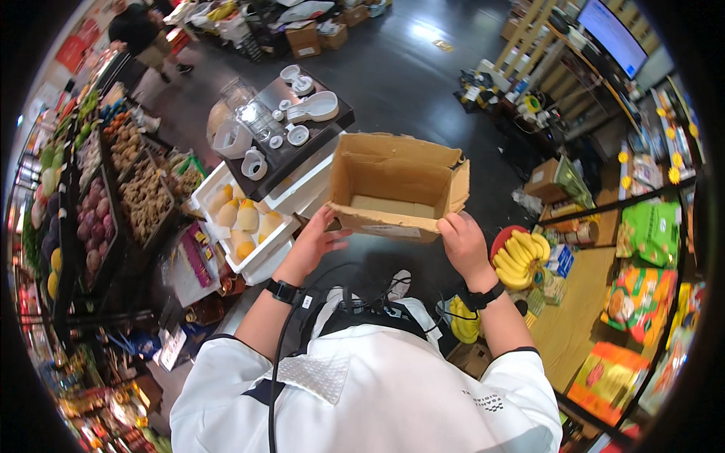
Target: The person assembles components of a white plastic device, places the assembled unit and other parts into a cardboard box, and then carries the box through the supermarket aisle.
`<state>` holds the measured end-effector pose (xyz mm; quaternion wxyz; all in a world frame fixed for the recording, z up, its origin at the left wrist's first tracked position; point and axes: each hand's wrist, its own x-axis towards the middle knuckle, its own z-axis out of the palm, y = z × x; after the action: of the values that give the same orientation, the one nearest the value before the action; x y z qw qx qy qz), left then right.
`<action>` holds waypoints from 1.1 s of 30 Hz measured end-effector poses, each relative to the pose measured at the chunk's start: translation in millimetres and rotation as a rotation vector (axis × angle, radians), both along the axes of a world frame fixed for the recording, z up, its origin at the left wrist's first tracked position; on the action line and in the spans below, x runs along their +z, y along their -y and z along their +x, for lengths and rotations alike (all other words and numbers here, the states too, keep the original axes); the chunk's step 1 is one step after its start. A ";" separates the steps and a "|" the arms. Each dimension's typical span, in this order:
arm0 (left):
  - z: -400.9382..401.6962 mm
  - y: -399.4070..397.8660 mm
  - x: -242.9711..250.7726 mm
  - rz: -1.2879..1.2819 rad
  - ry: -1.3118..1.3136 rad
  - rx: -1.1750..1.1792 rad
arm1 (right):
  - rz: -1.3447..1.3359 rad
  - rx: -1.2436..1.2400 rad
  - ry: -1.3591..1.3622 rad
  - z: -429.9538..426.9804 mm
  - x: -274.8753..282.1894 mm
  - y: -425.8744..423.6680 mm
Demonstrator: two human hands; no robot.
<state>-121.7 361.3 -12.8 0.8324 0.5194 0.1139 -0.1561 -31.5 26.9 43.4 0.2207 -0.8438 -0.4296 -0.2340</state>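
Observation:
An uncovered cardboard box is held out in front of me, its bare inside facing up towards me. The rim looks torn and uneven, and a white printed label sits on the near wall. My left hand grips the near left corner, with some fingers spread below the rim. At the near right corner, my right hand has its thumb and fingers on the cardboard. The fingers under the box are partly hidden.
Ahead on the left, a dark table carries white plastic containers. Below it, a white foam crate holds yellow-orange fruit. Bananas lie beside a wooden shelf at right. Produce bins line the left; a person stands far off.

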 end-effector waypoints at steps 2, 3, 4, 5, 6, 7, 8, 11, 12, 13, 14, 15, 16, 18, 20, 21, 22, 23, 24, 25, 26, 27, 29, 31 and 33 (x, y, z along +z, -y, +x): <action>-7.6 5.0 19.7 -0.069 -0.074 0.103 | 0.004 0.086 -0.034 18.1 -4.7 -2.8; -13.0 6.5 30.3 -0.065 -0.076 0.139 | 0.001 0.146 -0.052 26.7 -4.9 -6.1; -16.5 4.9 39.5 -0.049 -0.122 0.154 | -0.014 0.178 -0.027 32.7 2.5 -13.1; -20.9 3.1 46.4 -0.035 -0.168 0.169 | -0.010 0.215 -0.021 41.5 3.8 -21.5; -27.8 1.5 51.6 -0.064 -0.211 0.251 | 0.030 0.316 -0.038 48.3 4.5 -31.6; -36.5 2.1 55.5 -0.064 -0.214 0.286 | 0.068 0.413 -0.062 51.7 3.5 -41.3; -45.5 2.8 59.1 -0.045 -0.210 0.328 | 0.063 0.455 -0.067 52.6 0.2 -50.9; -74.9 -1.0 55.5 -0.077 -0.199 0.461 | 0.052 0.631 -0.035 56.7 0.1 -80.7; -83.0 1.0 57.9 -0.027 -0.243 0.505 | 0.056 0.673 -0.022 57.2 -2.6 -91.7; -88.8 0.8 59.9 0.023 -0.288 0.547 | 0.054 0.697 -0.014 57.6 -3.7 -100.7; -92.3 -1.8 61.2 0.043 -0.290 0.573 | 0.055 0.731 -0.009 57.6 -4.2 -109.9; -100.5 -4.3 56.8 0.037 -0.287 0.598 | 0.053 0.771 -0.009 54.8 -2.8 -119.1; -108.2 -8.8 47.4 0.127 -0.306 0.627 | 0.069 0.795 -0.016 52.3 -1.1 -127.9; -117.0 -17.6 35.4 0.214 -0.324 0.660 | 0.052 0.837 -0.013 47.0 -0.2 -144.6; -121.4 -29.3 27.0 0.163 -0.457 0.793 | 0.018 0.874 -0.011 43.4 -2.0 -157.7; -122.8 -35.1 24.2 0.163 -0.454 0.786 | 0.016 0.867 -0.009 41.8 -4.3 -163.9; -124.2 -40.0 21.4 0.134 -0.442 0.833 | 0.011 0.855 -0.009 40.8 -7.0 -170.0; -125.8 -46.8 19.4 0.105 -0.429 0.877 | 0.007 0.842 -0.009 39.8 -9.7 -176.0; -128.1 -53.9 19.0 0.100 -0.428 0.864 | -0.001 0.830 -0.008 39.5 -12.9 -180.0; -131.1 -62.1 19.5 0.070 -0.396 0.861 | -0.047 0.800 -0.018 39.2 -15.4 -183.8; -133.7 -71.6 20.7 0.040 -0.365 0.857 | -0.094 0.770 -0.028 37.6 -17.7 -188.6; -135.6 -79.6 19.5 0.027 -0.363 0.848 | -0.109 0.763 -0.026 35.4 -16.6 -193.8; -139.2 -99.1 16.6 0.030 -0.259 0.815 | -0.149 0.726 0.006 31.7 -12.4 -205.8; -142.6 -114.1 11.6 0.021 -0.231 0.822 | -0.179 0.694 -0.015 24.2 -5.3 -220.2; -149.1 -125.0 12.6 0.069 -0.213 0.897 | -0.204 0.671 -0.030 16.5 5.6 -233.7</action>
<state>-270.8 486.4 -0.2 0.7835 0.4273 0.4173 0.1712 -15.0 260.6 49.0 0.2063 -0.6768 -0.7007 -0.0920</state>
